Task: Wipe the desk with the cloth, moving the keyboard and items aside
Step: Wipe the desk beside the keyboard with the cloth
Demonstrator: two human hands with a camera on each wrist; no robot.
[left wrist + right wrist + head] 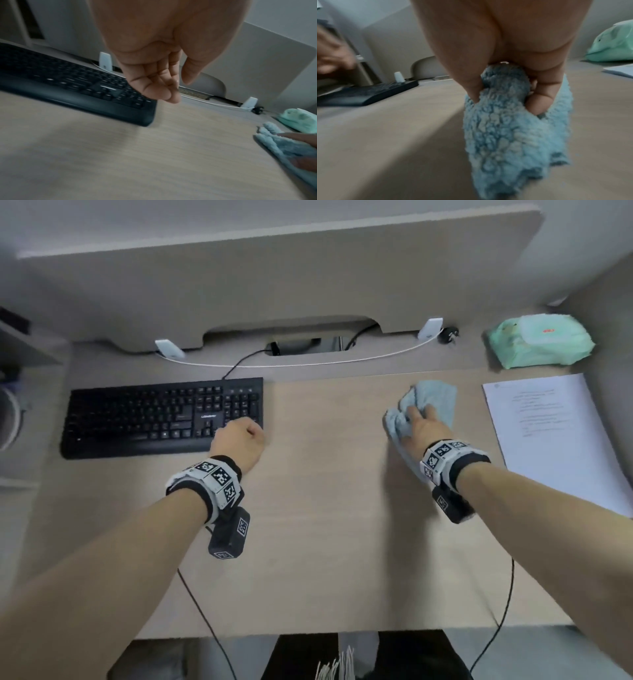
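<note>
A black keyboard (161, 416) (68, 86) (368, 93) lies at the left of the light wooden desk (325, 508). My left hand (246, 433) (179, 89) hovers by the keyboard's front right corner, fingers loosely curled and holding nothing. At the right, my right hand (419, 422) (505, 54) grips a fluffy light blue cloth (435, 402) (283, 146) (505, 135) and presses it on the desk. Thumb and fingers dig into its bunched folds.
A green pack of wipes (541, 342) sits at the back right, and printed paper sheets (555, 433) lie along the right edge. A white cable (308, 363) runs along the back under the grey partition (274, 268). Bare desk spans between the hands.
</note>
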